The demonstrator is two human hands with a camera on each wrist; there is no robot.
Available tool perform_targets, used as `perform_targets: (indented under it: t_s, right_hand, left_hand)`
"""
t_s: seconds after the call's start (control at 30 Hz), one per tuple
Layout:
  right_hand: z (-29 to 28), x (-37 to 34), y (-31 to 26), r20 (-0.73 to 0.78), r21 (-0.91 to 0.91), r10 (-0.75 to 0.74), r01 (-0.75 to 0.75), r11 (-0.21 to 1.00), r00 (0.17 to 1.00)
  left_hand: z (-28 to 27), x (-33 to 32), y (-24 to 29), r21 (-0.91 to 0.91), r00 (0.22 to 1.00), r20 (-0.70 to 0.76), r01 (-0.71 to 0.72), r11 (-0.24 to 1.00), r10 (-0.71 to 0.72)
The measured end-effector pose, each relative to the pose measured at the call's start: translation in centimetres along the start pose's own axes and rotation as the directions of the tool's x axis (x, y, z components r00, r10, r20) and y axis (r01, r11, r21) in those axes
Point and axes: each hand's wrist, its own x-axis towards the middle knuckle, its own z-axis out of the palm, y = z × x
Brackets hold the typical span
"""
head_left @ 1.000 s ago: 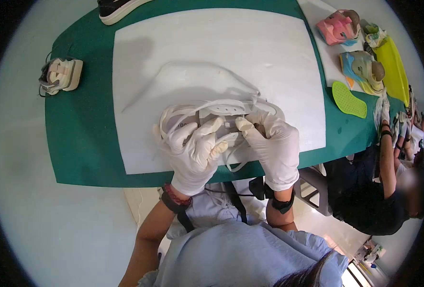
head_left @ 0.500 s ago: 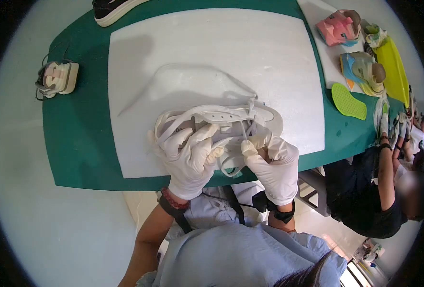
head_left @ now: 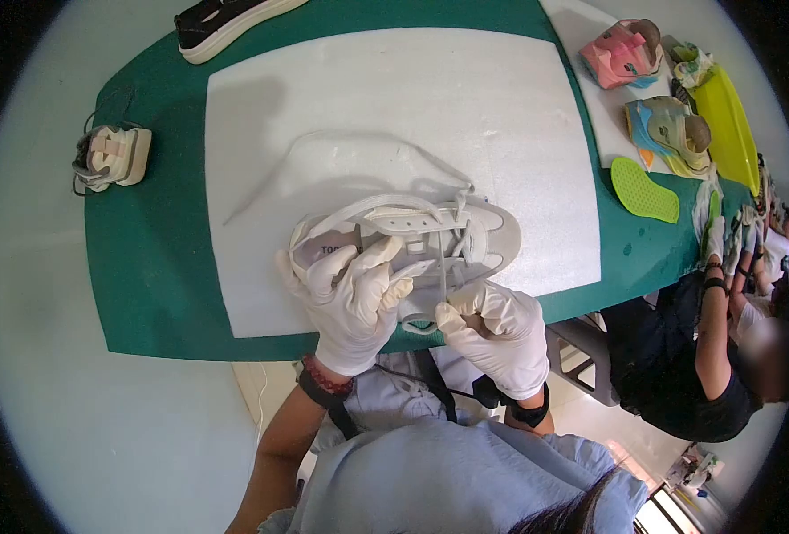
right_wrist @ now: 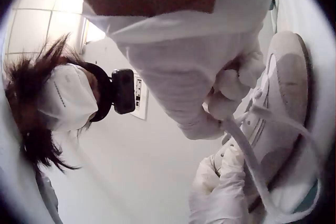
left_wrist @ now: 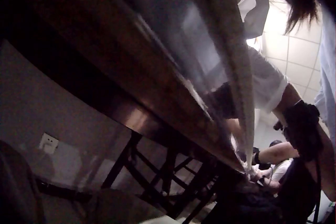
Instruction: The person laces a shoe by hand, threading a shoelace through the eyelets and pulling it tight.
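Note:
A white lace-up shoe [head_left: 504, 233] lies sideways near the front of a white board, its toe pointing right. My gloved left hand [head_left: 350, 307] grips the near side of the shoe at its opening, thumb and fingers on the eyelet edge. With thumb and curled fingertips, my gloved right hand [head_left: 500, 331] pinches a white shoelace [head_left: 443, 267], just in front of the shoe. The lace runs straight from that hand across the shoe; in the right wrist view a length of lace [right_wrist: 247, 153] hangs in a loop. The left wrist view shows neither the shoe nor the left hand.
The white board [head_left: 394, 98] covers the middle of a green table [head_left: 150, 276]. A small sneaker [head_left: 118, 156] stands left, a black shoe [head_left: 225, 25] at the back. Rightward are a pink shoe [head_left: 622, 58], a multicoloured shoe [head_left: 666, 129], a green insole [head_left: 644, 190] and a seated person [head_left: 679, 365].
My right hand has moved from over the shoe toward the near edge, drawing the lace straight across. My left hand keeps its grip on the shoe, where more of the insole lettering now shows.

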Motion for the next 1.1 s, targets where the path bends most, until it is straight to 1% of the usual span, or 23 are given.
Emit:
perform_targets:
  t_s: [0.1, 0.37, 0.47, 0.6, 0.67, 0.77, 0.87, 0.97, 1.07, 1.1]
  right_hand:
    - [0.16, -0.04, 0.22, 0.006, -0.008, -0.047, 0.047, 0.999, 0.999]
    - [-0.07, -0.1, 0.38, 0.023, -0.05, -0.149, 0.15, 0.988, 0.989]
    - [-0.08, 0.0, 0.01, 0.004, -0.041, -0.164, 0.164, 0.986, 0.986]
    - [-0.3, -0.06, -0.05, 0.027, -0.085, -0.183, 0.184, 0.979, 0.983]
    - [-0.36, -0.18, 0.19, 0.047, -0.098, -0.184, 0.187, 0.977, 0.982]
    - [-0.23, -0.15, -0.02, 0.021, -0.083, -0.227, 0.228, 0.97, 0.974]
    - [-0.55, -0.12, -0.53, 0.097, -0.122, -0.281, 0.291, 0.949, 0.955]
    - [-0.5, -0.28, -0.49, 0.12, -0.114, -0.33, 0.343, 0.932, 0.936]
    - [-0.67, -0.3, -0.58, 0.122, -0.14, -0.343, 0.358, 0.923, 0.931]
    - [-0.75, -0.28, -0.6, 0.145, -0.153, -0.346, 0.367, 0.918, 0.927]
  left_hand:
    - [0.34, -0.2, -0.01, 0.002, 0.999, -0.034, 0.003, 1.0, -0.003]
    - [0.33, -0.2, 0.04, -0.032, 0.999, -0.033, 0.001, 0.999, -0.002]
    - [0.26, -0.21, 0.1, -0.02, 1.0, -0.024, -0.003, 1.0, 0.002]
    - [0.12, 0.1, 0.21, 0.007, 0.999, -0.04, -0.026, 1.0, 0.027]
    - [0.32, 0.04, 0.17, -0.005, 0.999, -0.041, -0.017, 1.0, 0.017]
    - [0.25, -0.07, 0.12, -0.027, 1.0, -0.022, -0.005, 1.0, 0.004]
    - [0.08, 0.03, 0.11, -0.013, 1.0, -0.024, -0.018, 1.0, 0.018]
    - [0.06, -0.08, 0.05, -0.016, 1.0, -0.016, -0.014, 1.0, 0.014]
    - [0.11, -0.08, 0.15, -0.01, 1.0, -0.011, -0.005, 1.0, 0.004]
    - [0.1, -0.07, 0.19, -0.004, 1.0, -0.011, -0.003, 1.0, 0.003]
